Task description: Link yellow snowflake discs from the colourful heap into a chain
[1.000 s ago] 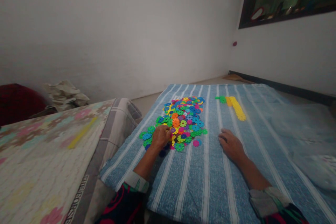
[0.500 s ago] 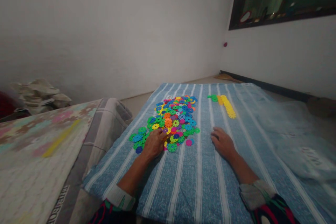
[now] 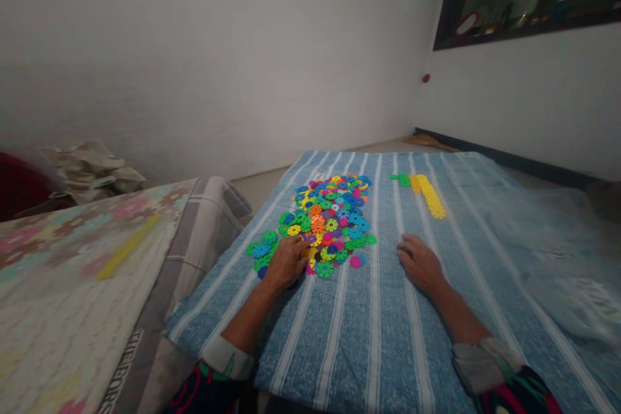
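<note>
A heap of toothed, flower-shaped plastic discs (image 3: 317, 210) in many colours lies on the blue striped cloth (image 3: 349, 336). At its near left edge, my left hand (image 3: 288, 262) rests with fingers reaching over the discs, close to yellow and purple ones. Its fingers look apart, and no disc shows clearly held. My right hand (image 3: 421, 264) lies on the cloth to the right of the heap, fingers loosely bent and apart, nothing in it. Beyond it runs an overlapping row of yellow discs (image 3: 431, 197), beside orange discs (image 3: 414, 183) and green discs (image 3: 403, 179).
Clear plastic bags (image 3: 557, 265) lie along the right side of the cloth. To the left stands a bed-like surface with a flowered cover (image 3: 72, 310) and a yellow strip (image 3: 129, 249) on it. A white wall (image 3: 242, 58) rises behind.
The view has turned slightly left, so everything sits a little further right. My left hand stays at the heap's edge and my right hand stays on the cloth; the disc groups look unchanged.
</note>
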Tool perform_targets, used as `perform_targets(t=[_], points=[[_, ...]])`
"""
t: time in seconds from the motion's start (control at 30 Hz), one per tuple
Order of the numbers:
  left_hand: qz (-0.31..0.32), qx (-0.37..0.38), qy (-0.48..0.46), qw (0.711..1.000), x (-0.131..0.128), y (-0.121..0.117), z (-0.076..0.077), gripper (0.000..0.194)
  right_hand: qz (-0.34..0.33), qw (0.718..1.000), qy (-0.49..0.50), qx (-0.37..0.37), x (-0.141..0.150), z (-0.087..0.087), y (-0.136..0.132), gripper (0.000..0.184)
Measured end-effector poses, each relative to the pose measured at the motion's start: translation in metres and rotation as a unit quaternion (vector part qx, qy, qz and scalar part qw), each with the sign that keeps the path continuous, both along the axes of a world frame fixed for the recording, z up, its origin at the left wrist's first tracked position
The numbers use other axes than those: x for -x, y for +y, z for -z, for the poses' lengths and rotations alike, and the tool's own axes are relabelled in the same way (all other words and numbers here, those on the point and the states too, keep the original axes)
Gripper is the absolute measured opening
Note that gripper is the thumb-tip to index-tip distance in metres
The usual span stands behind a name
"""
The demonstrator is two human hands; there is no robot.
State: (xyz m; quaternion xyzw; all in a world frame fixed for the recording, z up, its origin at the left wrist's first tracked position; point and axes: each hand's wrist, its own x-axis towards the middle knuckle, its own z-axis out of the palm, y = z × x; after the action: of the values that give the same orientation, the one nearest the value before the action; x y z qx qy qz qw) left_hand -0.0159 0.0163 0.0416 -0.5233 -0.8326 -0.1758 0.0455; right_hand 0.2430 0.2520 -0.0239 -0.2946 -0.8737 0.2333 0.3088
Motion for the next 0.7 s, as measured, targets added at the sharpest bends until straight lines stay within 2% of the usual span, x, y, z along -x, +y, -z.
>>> perform_targets(t=[0.27,0.5,0.7], points=[[0.001,0.019,-0.025,1.0,-0.001,0.0,-0.01,0.013,0.001,1.0,0.01,-0.003,0.0,0.001,0.0,0.026],[0.002,0.085,-0.088,0.992,-0.003,0.013,-0.023,0.017,0.009,1.0,0.011,0.003,0.0,0.001,0.0,0.026],[0.02,0.121,-0.057,0.991,-0.008,0.019,-0.028,0.021,0.007,1.0,0.014,0.008,0.0,-0.001,0.001,0.028]])
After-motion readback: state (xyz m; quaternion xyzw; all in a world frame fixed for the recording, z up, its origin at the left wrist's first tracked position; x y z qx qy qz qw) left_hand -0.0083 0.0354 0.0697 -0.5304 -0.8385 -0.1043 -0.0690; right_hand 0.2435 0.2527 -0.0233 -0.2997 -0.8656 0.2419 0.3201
